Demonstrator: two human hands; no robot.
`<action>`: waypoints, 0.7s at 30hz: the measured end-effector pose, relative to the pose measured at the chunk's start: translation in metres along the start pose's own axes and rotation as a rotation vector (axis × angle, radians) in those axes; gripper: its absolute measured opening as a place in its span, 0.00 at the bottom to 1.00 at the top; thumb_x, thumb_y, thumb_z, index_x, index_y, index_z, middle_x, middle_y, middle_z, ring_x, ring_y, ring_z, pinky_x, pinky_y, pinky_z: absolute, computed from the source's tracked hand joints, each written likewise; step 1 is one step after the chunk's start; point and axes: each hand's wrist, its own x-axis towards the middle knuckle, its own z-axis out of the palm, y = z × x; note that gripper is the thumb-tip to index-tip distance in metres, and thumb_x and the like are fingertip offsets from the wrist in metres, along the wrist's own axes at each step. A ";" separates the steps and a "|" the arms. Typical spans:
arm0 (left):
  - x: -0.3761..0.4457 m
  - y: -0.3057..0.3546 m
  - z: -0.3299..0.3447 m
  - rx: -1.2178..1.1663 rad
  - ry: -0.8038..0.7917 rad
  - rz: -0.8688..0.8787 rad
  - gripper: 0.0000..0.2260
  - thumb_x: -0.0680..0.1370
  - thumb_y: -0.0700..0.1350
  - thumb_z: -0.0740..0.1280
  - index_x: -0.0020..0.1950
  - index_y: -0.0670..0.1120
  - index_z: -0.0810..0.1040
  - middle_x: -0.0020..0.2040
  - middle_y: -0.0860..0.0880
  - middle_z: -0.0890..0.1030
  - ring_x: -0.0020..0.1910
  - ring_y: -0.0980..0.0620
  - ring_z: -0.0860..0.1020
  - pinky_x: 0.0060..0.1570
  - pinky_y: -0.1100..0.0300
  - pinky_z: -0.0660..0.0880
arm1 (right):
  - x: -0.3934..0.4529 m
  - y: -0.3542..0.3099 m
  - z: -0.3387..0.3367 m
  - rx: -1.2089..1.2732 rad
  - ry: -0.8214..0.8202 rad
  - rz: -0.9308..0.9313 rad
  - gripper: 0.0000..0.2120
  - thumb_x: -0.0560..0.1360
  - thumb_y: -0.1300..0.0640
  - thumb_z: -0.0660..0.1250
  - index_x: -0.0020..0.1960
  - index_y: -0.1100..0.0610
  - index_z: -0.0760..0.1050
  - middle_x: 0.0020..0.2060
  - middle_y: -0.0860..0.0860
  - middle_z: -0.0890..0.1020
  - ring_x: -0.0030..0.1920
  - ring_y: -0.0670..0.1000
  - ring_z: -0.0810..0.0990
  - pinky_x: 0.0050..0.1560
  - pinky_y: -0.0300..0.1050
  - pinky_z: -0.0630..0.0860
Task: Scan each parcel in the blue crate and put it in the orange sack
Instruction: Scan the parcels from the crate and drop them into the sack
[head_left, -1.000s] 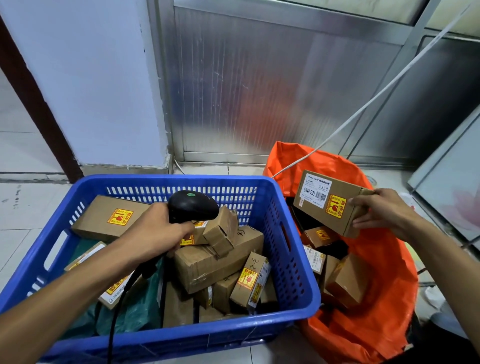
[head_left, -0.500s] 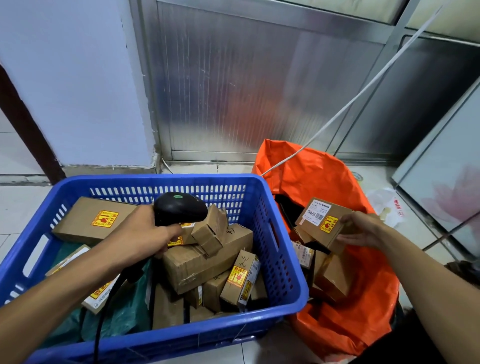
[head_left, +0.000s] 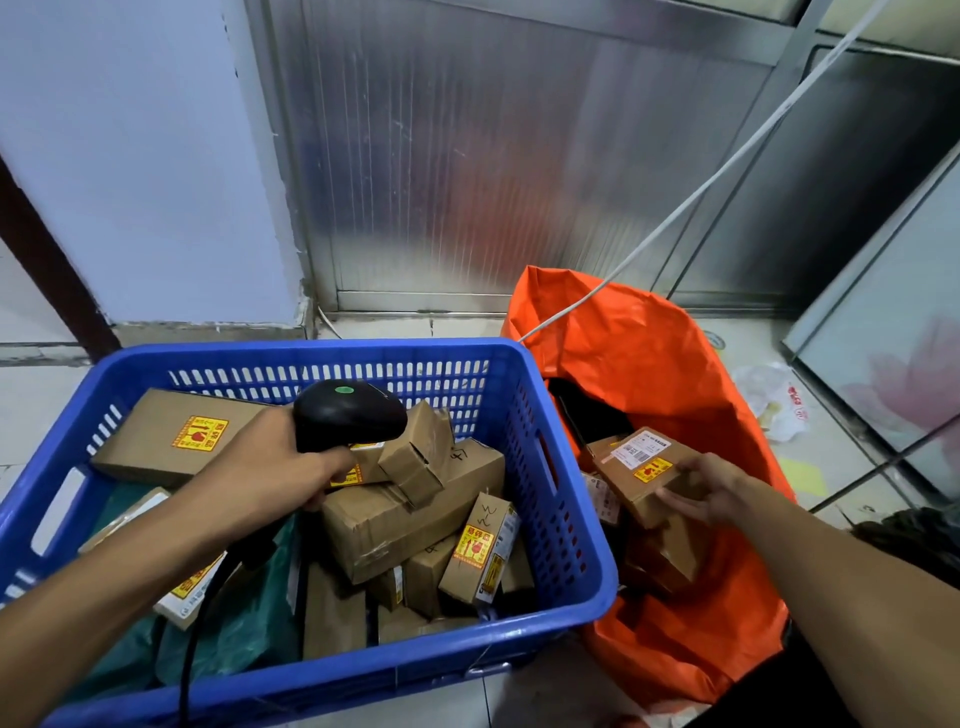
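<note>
Gripping a black barcode scanner (head_left: 349, 415) by its handle, left hand (head_left: 280, 467) curled tight around it, above the blue crate (head_left: 566, 525), scanner head aimed right, black cable (head_left: 200, 618) trailing down toward the near rim. Reaching into the mouth of the orange sack (head_left: 670, 364), right hand (head_left: 701, 491) with fingers spread and loosely bent, fingertips on the near end of a cardboard parcel (head_left: 631, 475); cannot tell whether truly pinching it or merely touching. Lying tilted inside the sack, that parcel, white shipping label and yellow-red fragile sticker facing up, atop other brown boxes (head_left: 665, 556) already in there. Heaped in the crate, many more cardboard parcels: a long flat one (head_left: 171, 436) with a yellow sticker leaning at the far left corner, a large taped carton (head_left: 410, 514) in the middle, a small box (head_left: 418, 454) propped on top of it just beside the scanner, a slim upright one (head_left: 480, 551) with a fragile sticker near the right wall. Bunched along the crate's left and near side, dark green plastic wrap (head_left: 244, 634). Standing side by side on a pale tiled floor (head_left: 31, 400), crate and sack, touching. Rising behind, a ribbed metal panel (head_left: 493, 156) and a white wall (head_left: 130, 156). Slanting from the upper right down behind the sack's edge, a white cord (head_left: 727, 166). Lying on the floor to the right of the sack, a crumpled white plastic bag (head_left: 774, 400).
</note>
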 end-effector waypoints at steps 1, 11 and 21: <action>0.000 -0.001 0.000 -0.003 0.001 -0.005 0.02 0.74 0.37 0.71 0.41 0.39 0.82 0.32 0.38 0.82 0.29 0.48 0.79 0.36 0.54 0.75 | 0.000 0.003 0.001 0.026 -0.003 0.008 0.11 0.80 0.65 0.63 0.62 0.61 0.67 0.56 0.63 0.74 0.49 0.65 0.79 0.17 0.49 0.76; 0.001 0.001 0.001 0.002 0.005 -0.028 0.03 0.74 0.35 0.70 0.40 0.40 0.82 0.28 0.41 0.80 0.27 0.51 0.77 0.30 0.58 0.73 | 0.007 0.013 0.000 0.093 0.010 0.130 0.04 0.81 0.63 0.63 0.51 0.64 0.70 0.46 0.63 0.75 0.64 0.64 0.78 0.18 0.54 0.77; -0.002 0.005 0.003 0.007 -0.006 -0.011 0.04 0.75 0.36 0.70 0.40 0.41 0.81 0.23 0.48 0.76 0.25 0.53 0.74 0.25 0.64 0.69 | -0.003 0.019 0.013 0.144 0.047 0.158 0.07 0.82 0.64 0.62 0.46 0.64 0.70 0.43 0.64 0.75 0.64 0.63 0.77 0.23 0.54 0.76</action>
